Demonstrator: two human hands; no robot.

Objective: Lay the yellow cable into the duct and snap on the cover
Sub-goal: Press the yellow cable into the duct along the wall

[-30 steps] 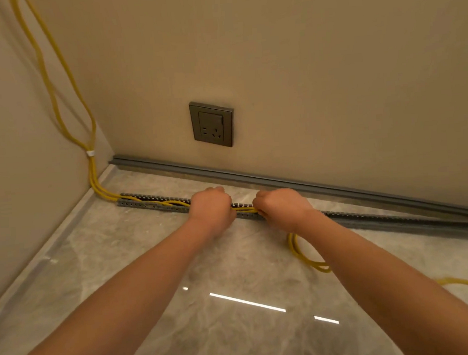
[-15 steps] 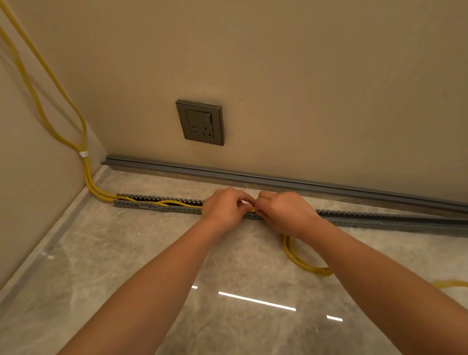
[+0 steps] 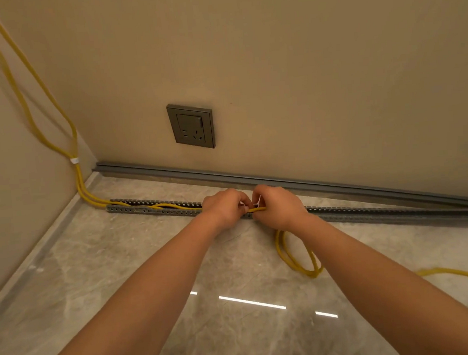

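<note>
A grey slotted cable duct (image 3: 151, 209) lies on the marble floor, running left to right in front of the wall. The doubled yellow cable (image 3: 53, 102) drops down the left corner, enters the duct's left end and lies in it up to my hands. My left hand (image 3: 224, 209) and my right hand (image 3: 278, 208) meet over the duct's middle, both pinching the cable, with something small and white between the fingers. Right of my right hand the cable loops loose on the floor. A grey cover strip (image 3: 340, 185) lies along the wall's foot.
A grey wall socket (image 3: 191, 126) sits above the duct. A white tie (image 3: 74, 161) binds the two cable strands in the left corner. Slack cable trails off across the floor at the lower right. The floor is glossy and reflects ceiling lights.
My two hands have come together over the duct, from slightly apart to touching. The view has shifted a little to the right along the duct.
</note>
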